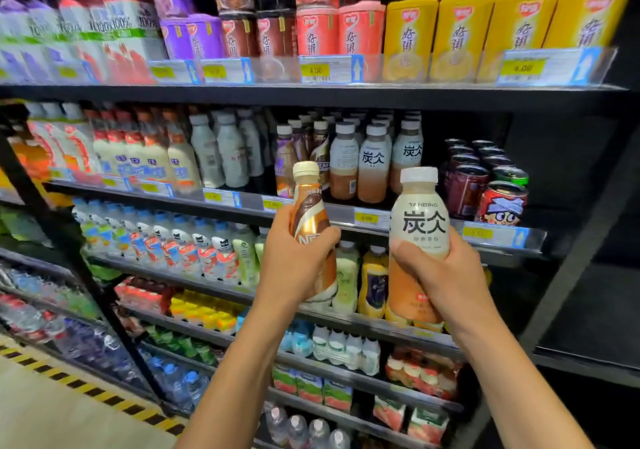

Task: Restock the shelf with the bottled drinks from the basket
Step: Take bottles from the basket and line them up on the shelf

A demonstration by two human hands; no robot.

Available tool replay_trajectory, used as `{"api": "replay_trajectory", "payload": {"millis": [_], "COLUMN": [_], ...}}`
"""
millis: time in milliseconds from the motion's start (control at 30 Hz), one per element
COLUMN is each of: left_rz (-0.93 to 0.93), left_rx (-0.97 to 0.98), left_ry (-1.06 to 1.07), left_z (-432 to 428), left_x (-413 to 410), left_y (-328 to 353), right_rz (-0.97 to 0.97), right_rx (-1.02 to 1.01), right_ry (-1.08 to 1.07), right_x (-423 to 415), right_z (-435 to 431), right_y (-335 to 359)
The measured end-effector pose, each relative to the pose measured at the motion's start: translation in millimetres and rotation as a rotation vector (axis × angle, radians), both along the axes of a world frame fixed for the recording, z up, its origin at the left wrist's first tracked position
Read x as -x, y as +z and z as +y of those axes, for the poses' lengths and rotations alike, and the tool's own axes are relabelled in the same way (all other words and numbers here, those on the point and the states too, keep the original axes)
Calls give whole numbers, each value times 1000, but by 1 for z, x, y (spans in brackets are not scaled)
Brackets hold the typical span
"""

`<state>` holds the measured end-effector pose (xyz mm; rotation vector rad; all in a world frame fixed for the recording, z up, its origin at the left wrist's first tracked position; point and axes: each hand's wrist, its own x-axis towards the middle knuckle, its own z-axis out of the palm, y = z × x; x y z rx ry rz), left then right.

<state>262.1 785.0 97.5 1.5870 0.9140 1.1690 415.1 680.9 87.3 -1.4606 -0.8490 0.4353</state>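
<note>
**While each hand holds a bottle, the matching rows sit up and ahead**

Since the cream bottle [419, 220] bears the same black characters as the cream row [374, 164] on the shelf, that row is taken as the landmark.

- Cream bottle: below and slightly right of the cream row, on the near side of the shelf edge [249, 202]. Long axis upright, cap up. The right hand [446, 275] wraps its lower half, thumb across the front.
- Copper bottle [308, 213]: below and left of the cream row, cap leaning a little left. The left hand [298, 258] grips it round the middle.
- Brown-label row [298, 150]: just left of the cream row. It looks like the copper bottle's match, though it is partly hidden.
- Cans [485, 178]: right of the cream row, set apart from it.
- Basket: not in view.

Judgement: the right hand is the nearer to the cream row. The move would be up and forward over the shelf edge, with the bottle's axis kept vertical. Front places in the cream row look occupied. Cannot tell whether a free slot exists.
</note>
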Motion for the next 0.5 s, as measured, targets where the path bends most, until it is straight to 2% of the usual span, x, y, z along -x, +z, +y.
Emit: {"api": "replay_trajectory", "payload": {"millis": [233,500], "left_rz": [-52,38], "left_rx": [-21,-8], "left_ry": [-4,42], "left_z": [78,157], "left_x": [-32,-71], "left_y": [12,30], "right_rz": [-71,-76], "right_rx": [-21,37], "right_ry": [-82,-222], "right_x": [-38,-82], "right_z": [74,140], "right_y": [17,39]}}
